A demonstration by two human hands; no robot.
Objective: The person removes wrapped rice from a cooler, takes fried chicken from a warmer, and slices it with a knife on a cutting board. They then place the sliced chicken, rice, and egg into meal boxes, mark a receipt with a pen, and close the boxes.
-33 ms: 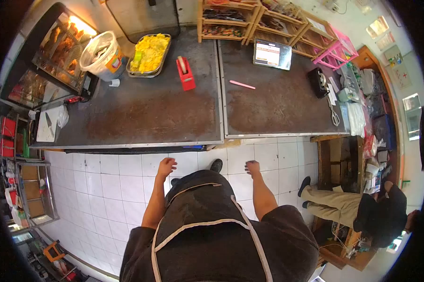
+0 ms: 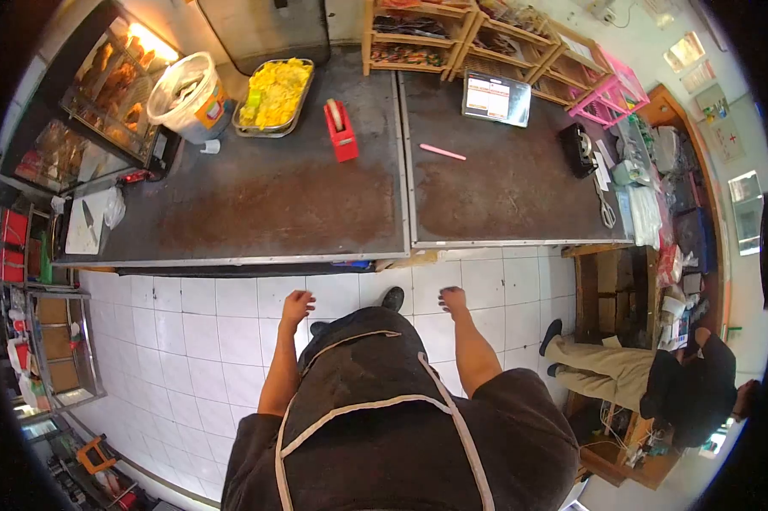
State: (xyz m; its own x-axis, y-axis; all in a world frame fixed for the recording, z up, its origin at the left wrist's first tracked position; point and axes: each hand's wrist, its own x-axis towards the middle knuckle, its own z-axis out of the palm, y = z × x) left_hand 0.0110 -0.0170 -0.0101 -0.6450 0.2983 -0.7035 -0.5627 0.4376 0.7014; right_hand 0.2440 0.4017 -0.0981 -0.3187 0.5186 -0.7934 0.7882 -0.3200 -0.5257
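My left hand (image 2: 298,307) hangs over the white tiled floor in front of the counter, its fingers loosely apart and holding nothing. Level with it on the other side of my apron, my right hand (image 2: 453,301) is held out with slightly curled, parted fingers, also holding nothing. Both touch no object. The dark counter (image 2: 316,209) lies ahead of them. On it are a red tape dispenser (image 2: 341,132), a pink pen (image 2: 443,152), a tablet (image 2: 496,99) with a lit screen, and a metal tray (image 2: 269,130) heaped with yellow food.
At left stand a lit glass food warmer (image 2: 103,94), a white bucket (image 2: 186,102) and a cutting board (image 2: 82,243) with a knife. Wooden racks (image 2: 452,43), a black tape dispenser (image 2: 578,149) and scissors (image 2: 605,209) are at right. Another person (image 2: 656,383) stands at far right.
My right hand has shifted slightly to the left, and my left hand has turned a little. The counter and its objects sit slightly further right in view.
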